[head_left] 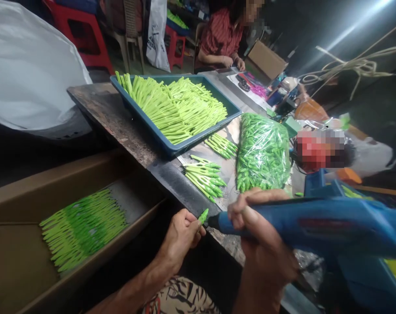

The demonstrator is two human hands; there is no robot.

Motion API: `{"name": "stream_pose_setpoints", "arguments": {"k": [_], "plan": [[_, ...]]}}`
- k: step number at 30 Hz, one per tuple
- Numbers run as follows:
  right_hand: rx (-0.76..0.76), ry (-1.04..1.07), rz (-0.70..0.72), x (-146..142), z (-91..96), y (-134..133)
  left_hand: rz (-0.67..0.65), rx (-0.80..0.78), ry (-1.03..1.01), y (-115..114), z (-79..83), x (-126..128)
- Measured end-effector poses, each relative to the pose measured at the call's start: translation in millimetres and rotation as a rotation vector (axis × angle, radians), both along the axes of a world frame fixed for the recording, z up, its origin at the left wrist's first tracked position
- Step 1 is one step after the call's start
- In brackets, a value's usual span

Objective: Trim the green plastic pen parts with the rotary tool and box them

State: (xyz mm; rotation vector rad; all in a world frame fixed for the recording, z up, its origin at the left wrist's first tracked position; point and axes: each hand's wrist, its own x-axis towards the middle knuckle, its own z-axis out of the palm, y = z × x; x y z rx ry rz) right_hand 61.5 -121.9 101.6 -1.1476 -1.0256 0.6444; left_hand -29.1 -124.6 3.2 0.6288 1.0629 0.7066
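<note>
My left hand (180, 237) pinches a small lime-green plastic piece (203, 216) at its fingertips. My right hand (259, 231) grips a blue hot glue gun (315, 222), and the gun's black nozzle sits almost against the tip of the green piece. Two loose piles of similar green pieces (204, 176) lie on the worktable (119, 124) just beyond my hands. A clear plastic bag (262, 152) packed with green pieces stands behind them. A blue tray (145, 111) on the table holds many more, laid in rows.
A cardboard box (83, 229) with rows of green pieces sits low at my left, below the table edge. A white sack (28, 65) bulges at far left. A co-worker in a striped red shirt (220, 37) sits beyond the table among red stools. Coiled cord (354, 65) hangs at right.
</note>
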Motion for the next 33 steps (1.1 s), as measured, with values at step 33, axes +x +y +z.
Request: {"name": "stream_pose_setpoints", "arguments": {"k": [33], "plan": [[0.096,0.407,-0.116,70,-35.1,-37,-0.374,1.151,0.875,113,19.6,25]]}}
